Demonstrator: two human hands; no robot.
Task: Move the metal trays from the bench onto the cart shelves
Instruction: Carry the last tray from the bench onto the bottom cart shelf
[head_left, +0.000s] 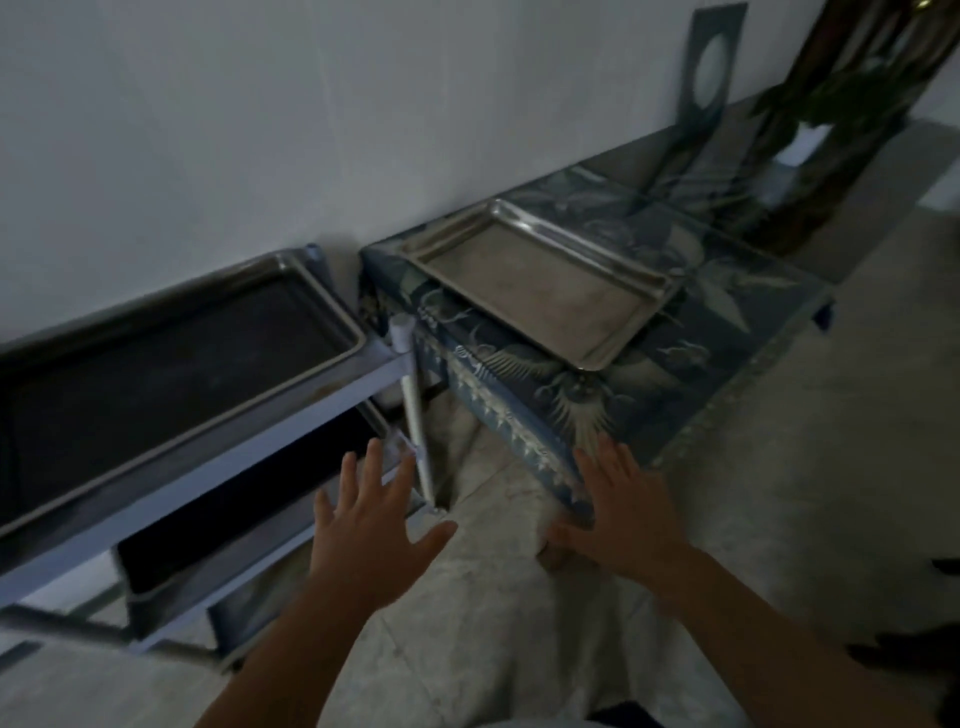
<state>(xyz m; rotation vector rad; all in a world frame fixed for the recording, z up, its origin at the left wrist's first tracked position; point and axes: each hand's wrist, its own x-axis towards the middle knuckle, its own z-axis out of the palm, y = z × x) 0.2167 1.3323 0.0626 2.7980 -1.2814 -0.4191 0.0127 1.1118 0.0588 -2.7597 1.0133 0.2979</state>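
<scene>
A person stands over a low table (691, 332) draped in blue patterned cloth, set against a pale wall. One metal tray (540, 283) lies flat on the table's left end, empty, its long axis running diagonally from the wall side toward the near edge, one corner slightly overhanging. To the left stands a cart (291, 415) with a light frame; a dark tray (166, 374) already sits on its top shelf, and another dark tray (244, 499) appears to rest on the shelf below.

Both hands are empty, fingers spread and relaxed. The left hand (371, 530) hovers in front of the cart's corner post. The right hand (621, 512) is at the table's near corner and seems to touch the cloth there, though contact is hard to confirm.

The remaining tray lies ahead of both hands and farther from the viewer, between them but slightly toward the right. The right hand looks nearer; each hand would likely take one of the tray's short ends.
</scene>
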